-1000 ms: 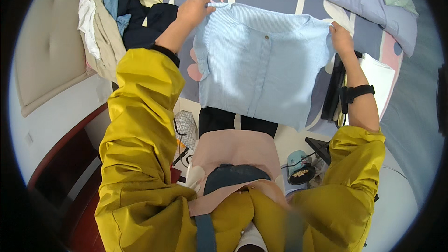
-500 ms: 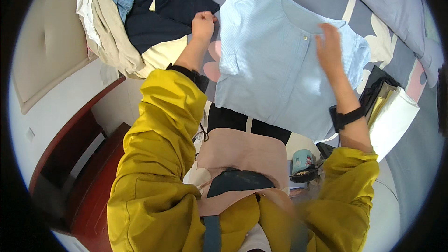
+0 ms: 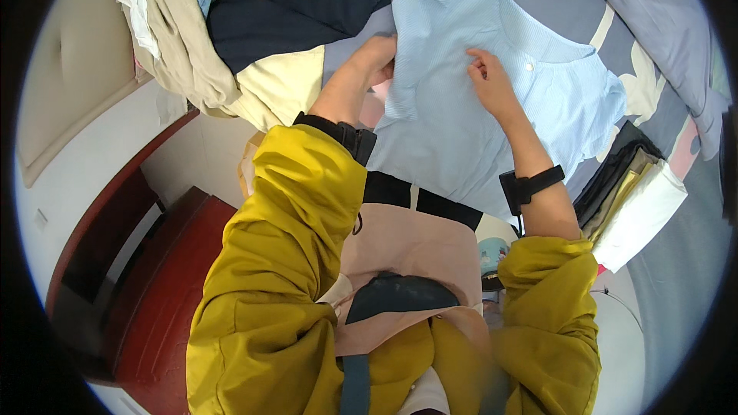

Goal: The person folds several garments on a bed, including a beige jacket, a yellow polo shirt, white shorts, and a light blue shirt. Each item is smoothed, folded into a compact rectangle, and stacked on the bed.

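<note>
A light blue short-sleeved shirt with a button below its round neckline lies spread out on the patterned grey bedding. At its left sleeve my left hand is closed on the sleeve's edge, its fingertips partly hidden. Over the middle of the shirt's front hovers my right hand, fingers loosely bent and apart, with nothing visible in them. Both wrists carry black straps, and yellow sleeves are pushed up my forearms.
On the left is a pile of clothes with a dark navy garment, beige trousers and a pale yellow piece. Folded garments stand at the right. A red wooden piece of furniture is at lower left; a light blue cup sits near my right forearm.
My left hand has gone from beside the navy garment to the shirt's left sleeve. My right hand has moved left, from near the neckline to the shirt's middle. The view has shifted slightly.
</note>
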Tool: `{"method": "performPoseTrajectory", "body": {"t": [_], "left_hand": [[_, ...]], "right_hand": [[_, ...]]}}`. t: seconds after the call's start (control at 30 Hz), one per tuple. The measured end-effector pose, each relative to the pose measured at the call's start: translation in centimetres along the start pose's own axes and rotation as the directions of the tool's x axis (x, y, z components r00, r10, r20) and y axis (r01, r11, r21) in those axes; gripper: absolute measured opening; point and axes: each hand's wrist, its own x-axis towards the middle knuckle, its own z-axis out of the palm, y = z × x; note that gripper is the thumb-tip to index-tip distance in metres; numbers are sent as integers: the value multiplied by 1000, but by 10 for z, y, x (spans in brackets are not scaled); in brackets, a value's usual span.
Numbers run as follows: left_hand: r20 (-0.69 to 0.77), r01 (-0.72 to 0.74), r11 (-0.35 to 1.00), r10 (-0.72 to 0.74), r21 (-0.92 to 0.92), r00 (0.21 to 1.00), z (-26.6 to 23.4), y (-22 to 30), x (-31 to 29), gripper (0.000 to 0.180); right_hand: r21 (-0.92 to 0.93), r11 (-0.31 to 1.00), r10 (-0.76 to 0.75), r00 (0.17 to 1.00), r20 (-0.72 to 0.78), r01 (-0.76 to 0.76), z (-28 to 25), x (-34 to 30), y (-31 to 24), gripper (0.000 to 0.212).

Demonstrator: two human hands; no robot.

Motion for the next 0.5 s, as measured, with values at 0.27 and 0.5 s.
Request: {"method": "performPoseTrajectory", "body": {"t": [0.27, 0.5], "left_hand": [[91, -43, 993, 53, -111, 994, -12, -15, 6, 27], [313, -99, 983, 144, -155, 939, -19, -23, 15, 24]], "right_hand": [[-85, 993, -80, 997, -8, 79, 7, 7, -22, 38], [-100, 985, -133, 990, 52, 138, 46, 23, -48, 42]]}}
